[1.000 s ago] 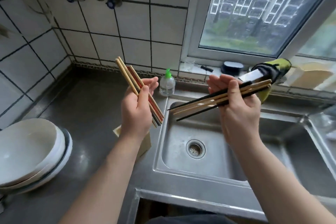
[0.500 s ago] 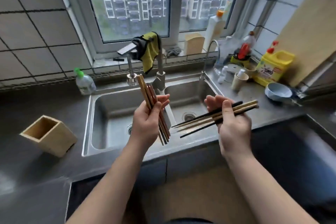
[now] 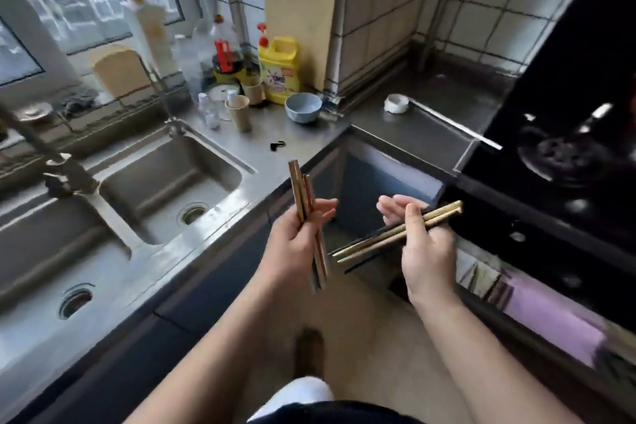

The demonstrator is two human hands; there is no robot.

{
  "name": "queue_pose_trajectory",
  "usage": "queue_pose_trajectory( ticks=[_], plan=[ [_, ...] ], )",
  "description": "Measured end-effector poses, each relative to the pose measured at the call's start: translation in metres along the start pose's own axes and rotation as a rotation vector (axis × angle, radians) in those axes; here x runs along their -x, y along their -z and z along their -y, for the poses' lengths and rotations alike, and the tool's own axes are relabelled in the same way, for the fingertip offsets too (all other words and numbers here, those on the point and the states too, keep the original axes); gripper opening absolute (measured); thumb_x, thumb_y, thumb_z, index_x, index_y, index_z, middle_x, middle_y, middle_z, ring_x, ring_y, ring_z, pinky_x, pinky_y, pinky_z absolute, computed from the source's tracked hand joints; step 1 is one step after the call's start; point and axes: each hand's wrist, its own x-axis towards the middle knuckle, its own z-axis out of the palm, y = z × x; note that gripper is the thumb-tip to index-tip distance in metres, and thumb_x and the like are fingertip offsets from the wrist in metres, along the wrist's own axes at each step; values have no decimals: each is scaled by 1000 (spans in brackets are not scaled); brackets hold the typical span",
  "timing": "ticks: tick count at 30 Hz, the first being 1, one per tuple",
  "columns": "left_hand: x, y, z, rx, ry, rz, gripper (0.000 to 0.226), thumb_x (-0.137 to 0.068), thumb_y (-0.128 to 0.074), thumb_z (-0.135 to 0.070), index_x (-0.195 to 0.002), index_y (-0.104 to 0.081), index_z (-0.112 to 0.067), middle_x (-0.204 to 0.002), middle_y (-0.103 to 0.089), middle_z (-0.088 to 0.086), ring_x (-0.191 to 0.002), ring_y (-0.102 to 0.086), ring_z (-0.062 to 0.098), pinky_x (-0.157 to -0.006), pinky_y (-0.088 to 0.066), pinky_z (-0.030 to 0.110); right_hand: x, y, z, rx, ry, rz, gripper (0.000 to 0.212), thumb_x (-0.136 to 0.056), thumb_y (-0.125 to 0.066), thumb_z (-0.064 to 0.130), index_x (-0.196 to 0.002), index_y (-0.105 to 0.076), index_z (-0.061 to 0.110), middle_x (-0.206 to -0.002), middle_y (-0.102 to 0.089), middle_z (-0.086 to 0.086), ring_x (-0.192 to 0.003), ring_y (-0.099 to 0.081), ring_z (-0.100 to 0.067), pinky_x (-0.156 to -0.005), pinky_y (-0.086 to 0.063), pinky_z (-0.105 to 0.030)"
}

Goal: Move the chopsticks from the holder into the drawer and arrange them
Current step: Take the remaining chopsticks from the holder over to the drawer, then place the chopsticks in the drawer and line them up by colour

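Observation:
My left hand [image 3: 292, 244] is shut on a bundle of brown and reddish chopsticks [image 3: 300, 189], held nearly upright in front of the counter corner. My right hand [image 3: 423, 251] grips a second bundle of pale and dark chopsticks [image 3: 437, 218], which lies slanted, tips pointing down to the left. An open drawer [image 3: 547, 317] shows at the right below the stove, with a purple liner and some utensils inside; it sits just right of my right hand. The wooden holder is out of view.
A double steel sink [image 3: 165, 179] with a faucet [image 3: 62, 169] fills the left. Bottles, paper cups, a yellow detergent jug [image 3: 278, 70] and a blue bowl [image 3: 303, 107] crowd the counter's back. A black gas stove [image 3: 564, 155] lies at right. A cutting board [image 3: 299, 10] leans on the wall.
The view has swung right from the sink toward the counter corner and stove; the holder has left the frame and the open drawer has come into view. Both hands still hold their chopsticks.

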Motion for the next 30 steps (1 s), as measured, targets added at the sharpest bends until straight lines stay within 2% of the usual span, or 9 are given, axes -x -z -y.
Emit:
queue_pose_trajectory(
  ticks=[6, 13, 16, 18, 20, 23, 26, 28, 30],
  plan=[
    [-39, -108, 22, -23, 40, 246, 23, -101, -50, -7, -111, -70, -11, -112, -72, -2, -108, -67, 7, -101, -49, 30, -34, 96, 10, 81, 30, -274, 27, -103, -36, 6, -94, -62, 8, -94, -75, -7, -96, -72, -22, -90, -55, -27],
    [-96, -235, 59, -105, 84, 497, 25, -102, -49, -11, -108, -72, -18, -108, -73, -9, -107, -65, 1, -98, -49, 27, -93, 208, 4, 240, -34, -490, 27, -102, -38, 12, -97, -65, 11, -100, -75, -7, -102, -71, -18, -98, -51, -34],
    [-118, -290, 71, -86, 127, 623, 26, -103, -46, -12, -108, -71, -19, -111, -72, -7, -111, -64, 4, -101, -48, 30, -120, 241, 9, 299, -60, -570, 27, -102, -38, 13, -100, -64, 10, -102, -74, -3, -100, -71, -11, -95, -53, -26],
    [-131, -324, 78, -94, 157, 691, 26, -103, -45, -14, -110, -70, -18, -114, -71, -6, -113, -62, 2, -101, -46, 28, -136, 262, 11, 342, -72, -617, 26, -102, -38, 14, -103, -64, 10, -102, -74, -1, -99, -70, -7, -89, -52, -15],
    [-143, -355, 86, -95, 184, 756, 26, -104, -44, -16, -112, -68, -17, -116, -69, -6, -114, -61, 2, -100, -44, 26, -152, 285, 7, 371, -91, -664, 27, -103, -38, 15, -107, -64, 9, -105, -73, -2, -100, -70, -7, -87, -51, -12],
    [-156, -387, 104, -125, 206, 821, 25, -104, -44, -19, -116, -66, -15, -116, -69, -4, -113, -62, 6, -97, -46, 26, -171, 314, -5, 425, -117, -729, 27, -102, -39, 20, -109, -65, 13, -109, -73, 0, -103, -69, -7, -96, -52, -25],
    [-160, -416, 128, -220, 240, 866, 23, -104, -45, -25, -112, -66, -20, -103, -69, 5, -92, -66, 23, -87, -52, 35, -183, 344, -22, 475, -173, -819, 27, -100, -43, 25, -109, -67, 17, -108, -73, 6, -106, -67, -6, -102, -49, -36],
    [-157, -431, 142, -246, 272, 883, 22, -104, -44, -24, -109, -66, -21, -94, -67, -2, -84, -64, 16, -79, -52, 29, -188, 359, -33, 486, -203, -860, 28, -100, -44, 26, -107, -69, 17, -105, -74, 7, -99, -68, -2, -97, -52, -31],
    [-152, -445, 162, -265, 321, 909, 22, -104, -44, -22, -110, -65, -20, -97, -65, -9, -82, -59, -4, -75, -45, 14, -194, 374, -47, 467, -258, -879, 28, -100, -44, 25, -106, -69, 13, -89, -73, 8, -74, -69, 5, -73, -54, -12]
  ],
)
